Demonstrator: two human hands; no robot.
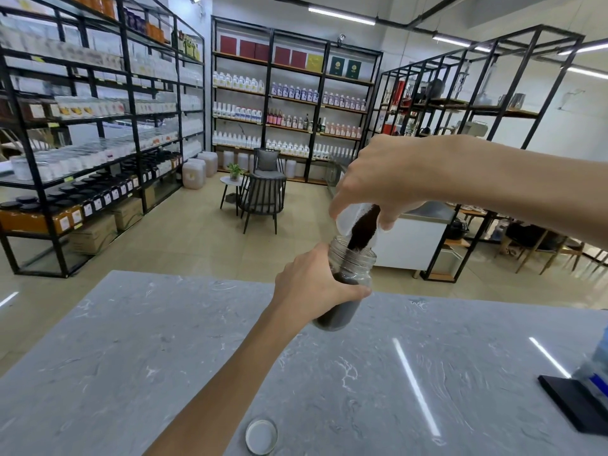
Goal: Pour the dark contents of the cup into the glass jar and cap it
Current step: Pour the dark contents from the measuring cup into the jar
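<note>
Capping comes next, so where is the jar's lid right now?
In the head view, the lid lies flat on the grey counter at the bottom edge, just right of the left forearm, well nearer than the jar.

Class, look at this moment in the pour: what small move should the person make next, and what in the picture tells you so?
Probably tip the cup a little steeper over the glass jar. Dark powder still clings inside the cup, which the right hand holds inverted at the jar mouth, while the left hand grips the jar. The lid lies on the counter, so capping comes later.
</note>
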